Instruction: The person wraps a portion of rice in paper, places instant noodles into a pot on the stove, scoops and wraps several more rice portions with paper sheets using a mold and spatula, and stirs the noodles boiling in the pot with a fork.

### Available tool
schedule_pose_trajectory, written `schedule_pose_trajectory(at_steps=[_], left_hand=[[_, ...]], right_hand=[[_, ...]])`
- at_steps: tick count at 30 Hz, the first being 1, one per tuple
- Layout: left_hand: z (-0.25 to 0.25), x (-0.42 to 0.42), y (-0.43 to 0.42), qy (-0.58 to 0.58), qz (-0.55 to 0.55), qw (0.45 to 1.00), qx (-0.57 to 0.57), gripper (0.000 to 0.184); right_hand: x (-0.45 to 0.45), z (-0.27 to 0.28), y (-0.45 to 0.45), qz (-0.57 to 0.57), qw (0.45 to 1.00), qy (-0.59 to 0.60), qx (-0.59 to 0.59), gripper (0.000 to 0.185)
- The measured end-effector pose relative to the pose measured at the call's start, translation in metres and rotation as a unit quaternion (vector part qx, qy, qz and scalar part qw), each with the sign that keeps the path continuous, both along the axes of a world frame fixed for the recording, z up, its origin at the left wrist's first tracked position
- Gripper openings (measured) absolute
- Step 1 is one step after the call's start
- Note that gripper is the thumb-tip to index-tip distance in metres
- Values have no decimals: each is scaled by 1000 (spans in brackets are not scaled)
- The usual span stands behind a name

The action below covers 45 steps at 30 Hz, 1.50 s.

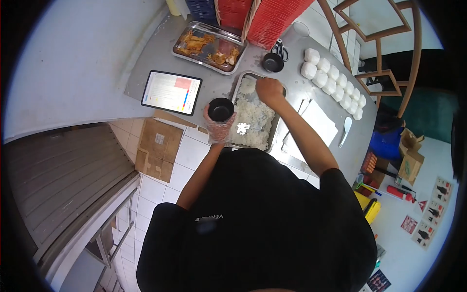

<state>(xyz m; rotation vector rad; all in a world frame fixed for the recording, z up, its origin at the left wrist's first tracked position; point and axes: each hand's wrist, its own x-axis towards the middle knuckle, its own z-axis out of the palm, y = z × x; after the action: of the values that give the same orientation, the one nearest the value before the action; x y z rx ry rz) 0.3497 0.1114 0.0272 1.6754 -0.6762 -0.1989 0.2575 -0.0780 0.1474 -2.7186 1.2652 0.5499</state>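
1. Finished portion: We find white balls (pixel 329 87) standing in two close rows on the far right side of the metal table (pixel 301 104). We judge these to be completed pieces.

2. Remaining portion: We have loose rice (pixel 253 114) spread over much of the rice tray (pixel 276 130), with bare metal showing in places. Shredded filling (pixel 194 43) lies in separate heaps in the second tray (pixel 204 63), beyond the tablet (pixel 171 92). By our judgement, the work is well advanced, with material left for further pieces.

3. Current piece: We note a smooth, pale mound (pixel 248 85) at the far end of the rice tray, just beside the right hand (pixel 270 91). We cannot tell whether it is shaped or merely heaped.

4. Left hand: We hold the black bowl (pixel 221 110) in the left hand (pixel 221 129), which wears a clear glove. The fingers wrap the bowl from the near side; its mouth faces up, near the left edge of the rice tray.

5. Right hand: We extend the right arm forward over the rice tray's right edge. The hand is curled, knuckles up, above the far end. We cannot tell whether it grips anything; its fingertips are hidden.
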Motion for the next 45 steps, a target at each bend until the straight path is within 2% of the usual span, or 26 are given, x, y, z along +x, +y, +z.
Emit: schedule_pose_trajectory(at_steps=[2, 4, 6, 8, 9, 10, 12, 14, 15, 17, 18, 19, 22, 23, 24, 25, 26, 27, 28, 30, 33, 35, 37, 39, 41, 45], left_hand=[[-5, 3, -1, -27, -2, 1000, 13, 102], [-1, -2, -5, 29, -1, 999, 13, 102], [0, -1, -17, 6, 3, 1000, 9, 102], [0, -1, -12, -17, 9, 1000, 15, 102], [0, 1, -12, 13, -2, 1000, 17, 102], [0, 2, -10, 46, -15, 999, 21, 103], [-1, 0, 0, 47, -28, 998, 17, 99], [-3, 0, 7, 44, -47, 998, 9, 96], [-6, 0, 8, 72, -56, 996, -16, 93], [-2, -3, 17, 99, -67, 992, -37, 89], [5, -6, 20, 201, -72, 975, -59, 85], [10, -9, 22, 301, -76, 947, -80, 82], [-31, -10, 38, 343, -38, 936, -65, 72], [-20, -9, 41, 342, -43, 937, -64, 72], [-8, -6, 43, 475, -18, 878, -51, 71], [1, -3, 48, 597, 8, 801, -35, 70], [0, 2, 54, 596, 11, 802, -35, 70], [-3, 8, 61, 648, -36, 761, -9, 70], [9, 9, 63, 658, -50, 752, 11, 70], [34, 11, 67, 675, -79, 732, 49, 71], [45, 10, 65, 690, -80, 719, 26, 64], [30, 12, 65, 721, -149, 676, -4, 66], [40, 6, 57, 717, -127, 685, 8, 67], [61, -7, 43, 716, -92, 691, 30, 69], [59, -10, 34, 710, -89, 698, 43, 69], [64, -15, 29, 723, -79, 686, 26, 70]], right_hand=[[8, -10, 12, 52, 999, 0, -7, 21], [0, -13, 41, 35, 999, -16, 34, 20], [-20, -17, 66, 86, 994, 14, 71, 21], [-41, -9, 70, 79, 990, 42, 111, 22], [-52, -2, 64, 72, 984, 68, 145, 23], [-62, 9, 57, 20, 993, 0, 116, 20], [-68, 19, 50, -1, 995, 41, 87, 21], [-73, -5, 81, 27, 996, 0, 86, 21], [-76, -9, 89, 67, 990, 35, 119, 21], [-89, -5, 73, 33, 986, 20, 163, 25], [-95, -4, 61, -1, 979, 7, 203, 32], [-84, 15, 53, -45, 987, 64, 143, 35], [-73, -23, 70, -29, 987, 15, 155, 35], [-63, -15, 93, 40, 991, -25, 129, 27], [-51, -6, 99, 85, 986, 47, 138, 24], [-52, 6, 92, 84, 985, 27, 147, 23], [-60, 11, 80, 84, 984, 9, 157, 23], [-76, -2, 63, 65, 983, -59, 161, 21], [-73, 36, 52, 11, 985, -18, 171, 20], [-79, 61, 54, -24, 984, 74, 161, 25], [-90, 44, 83, 85, 959, 50, 267, 23], [-73, 42, 104, 68, 958, 39, 277, 19], [-61, 39, 117, 70, 956, 11, 283, 19], [-53, 54, 126, 47, 973, 16, 227, 20], [-49, 49, 141, 27, 976, 6, 217, 19], [-58, 4, 171, -27, 988, -16, 153, 18]])
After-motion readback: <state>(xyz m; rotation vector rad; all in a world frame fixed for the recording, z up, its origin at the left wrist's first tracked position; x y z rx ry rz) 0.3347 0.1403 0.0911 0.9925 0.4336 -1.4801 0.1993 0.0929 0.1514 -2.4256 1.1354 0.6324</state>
